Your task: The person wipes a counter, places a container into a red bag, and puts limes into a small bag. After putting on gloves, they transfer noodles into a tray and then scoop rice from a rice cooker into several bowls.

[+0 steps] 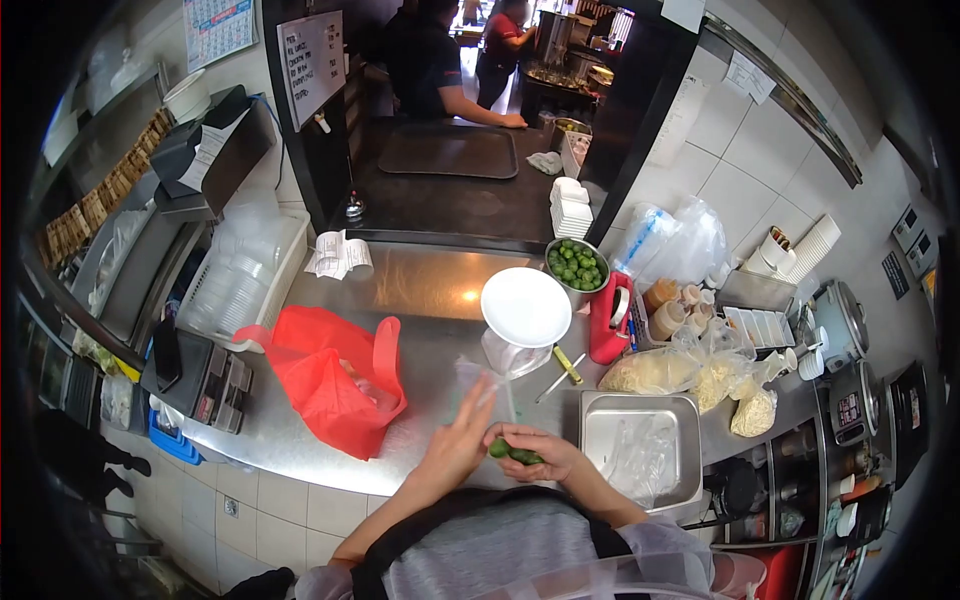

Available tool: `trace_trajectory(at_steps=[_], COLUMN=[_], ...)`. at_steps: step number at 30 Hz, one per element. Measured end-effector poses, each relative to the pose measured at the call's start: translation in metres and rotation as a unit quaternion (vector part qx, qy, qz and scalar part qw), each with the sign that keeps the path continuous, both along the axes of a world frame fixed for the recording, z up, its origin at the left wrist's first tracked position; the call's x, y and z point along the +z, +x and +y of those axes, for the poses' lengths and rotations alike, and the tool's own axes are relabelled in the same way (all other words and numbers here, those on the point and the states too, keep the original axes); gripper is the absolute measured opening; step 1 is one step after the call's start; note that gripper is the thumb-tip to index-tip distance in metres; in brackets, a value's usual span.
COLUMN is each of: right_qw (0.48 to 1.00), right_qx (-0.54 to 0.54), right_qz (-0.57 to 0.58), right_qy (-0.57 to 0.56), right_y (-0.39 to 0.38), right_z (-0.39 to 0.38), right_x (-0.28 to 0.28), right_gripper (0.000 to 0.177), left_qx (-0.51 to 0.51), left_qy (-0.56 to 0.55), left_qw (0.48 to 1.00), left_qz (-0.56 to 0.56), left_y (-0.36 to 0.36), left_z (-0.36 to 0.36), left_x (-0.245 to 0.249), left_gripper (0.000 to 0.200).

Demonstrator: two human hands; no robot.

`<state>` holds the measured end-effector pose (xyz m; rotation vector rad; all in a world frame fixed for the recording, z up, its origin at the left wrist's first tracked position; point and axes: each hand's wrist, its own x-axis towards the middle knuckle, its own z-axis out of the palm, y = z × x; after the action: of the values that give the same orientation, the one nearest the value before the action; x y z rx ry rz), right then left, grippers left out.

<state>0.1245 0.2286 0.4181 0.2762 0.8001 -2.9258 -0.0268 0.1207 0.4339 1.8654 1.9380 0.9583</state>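
My right hand (pixel 540 452) is closed around a few small green limes (pixel 515 452), just in front of my body. Beside it, my left hand (pixel 462 432) points its fingers upward and has a thin clear plastic bag (pixel 484 378) at the fingertips; how firmly it grips is hard to see. Just beyond the hands stands a white round container (pixel 526 308) with clear plastic below its rim. A metal bowl of limes (pixel 577 266) sits farther back. To the left, a red cloth bag (pixel 335 380) stands gaping on the steel counter (pixel 430 290).
A steel pan (pixel 640 402) holding clear plastic is at the right, near bags of pale shredded food (pixel 650 372). A yellow-green marker (pixel 568 366) lies by the white container. Behind the pass-through, a dark tray (pixel 448 152) rests near a person (pixel 430 70).
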Motion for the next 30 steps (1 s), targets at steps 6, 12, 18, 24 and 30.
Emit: trace_trajectory(at_steps=[6,12,18,24,30], right_qw=[0.933,0.792,0.519,0.548,0.629], right_qx=[-0.305,-0.098,-0.034,-0.020,-0.032], right_qz=[-0.188,-0.065,0.049,0.010,0.143], right_qy=[0.045,0.600,0.852,0.836,0.764], right_y=[-0.019,-0.038,-0.057,-0.073,-0.071], right_z=[-0.032,-0.028,-0.039,-0.050,-0.059], right_x=[-0.031,-0.015,0.073,0.064,0.060], right_gripper=[0.034,0.035,0.035,0.029,0.039], left_qx=[-0.131,-0.104,-0.101,-0.063,-0.073], left_qy=[-0.134,0.050,0.084,0.215,-0.045], left_qw=[0.980,0.978,0.926,0.847,0.902], left_qz=[-0.070,-0.173,-0.354,-0.482,-0.422], left_y=[0.016,-0.017,-0.060,-0.053,-0.024], left_z=[-0.015,-0.023,-0.052,-0.057,-0.065], left_x=[-0.014,0.007,0.033,-0.009,-0.048], left_gripper=[0.072,0.070,0.052,0.108,0.060])
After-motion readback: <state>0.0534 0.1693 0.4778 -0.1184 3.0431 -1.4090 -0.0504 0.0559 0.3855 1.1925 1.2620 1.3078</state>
